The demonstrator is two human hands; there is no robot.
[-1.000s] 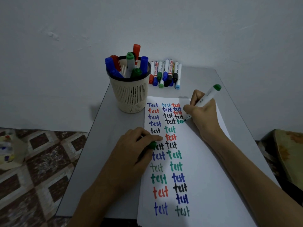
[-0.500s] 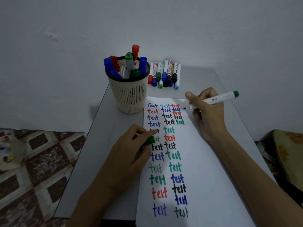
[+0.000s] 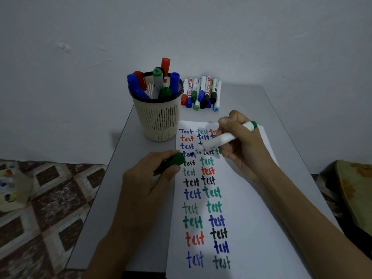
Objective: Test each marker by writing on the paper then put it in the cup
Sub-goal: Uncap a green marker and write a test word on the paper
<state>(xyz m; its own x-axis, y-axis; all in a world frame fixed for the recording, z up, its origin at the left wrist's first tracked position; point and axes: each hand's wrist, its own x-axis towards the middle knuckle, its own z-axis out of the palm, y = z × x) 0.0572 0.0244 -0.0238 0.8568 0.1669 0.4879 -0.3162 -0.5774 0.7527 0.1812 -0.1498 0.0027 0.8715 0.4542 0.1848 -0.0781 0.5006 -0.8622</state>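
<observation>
Holding what we judge a light, stiff white-barrelled green marker (image 3: 221,138) mid-barrel above the white paper sheet (image 3: 251,228), our right hand (image 3: 247,152) wraps it; our left hand (image 3: 145,178) pinches the small green cap (image 3: 175,161).

The one camera sits on the person's head and looks forward and steeply down, close over the near end of a grey table (image 3: 251,101). The paper (image 3: 251,198) fills the lower middle. It faces a plain wall (image 3: 181,27). At the dim, bent edges lie floor tiles (image 3: 50,198) and perhaps a cushion (image 3: 354,188).
</observation>
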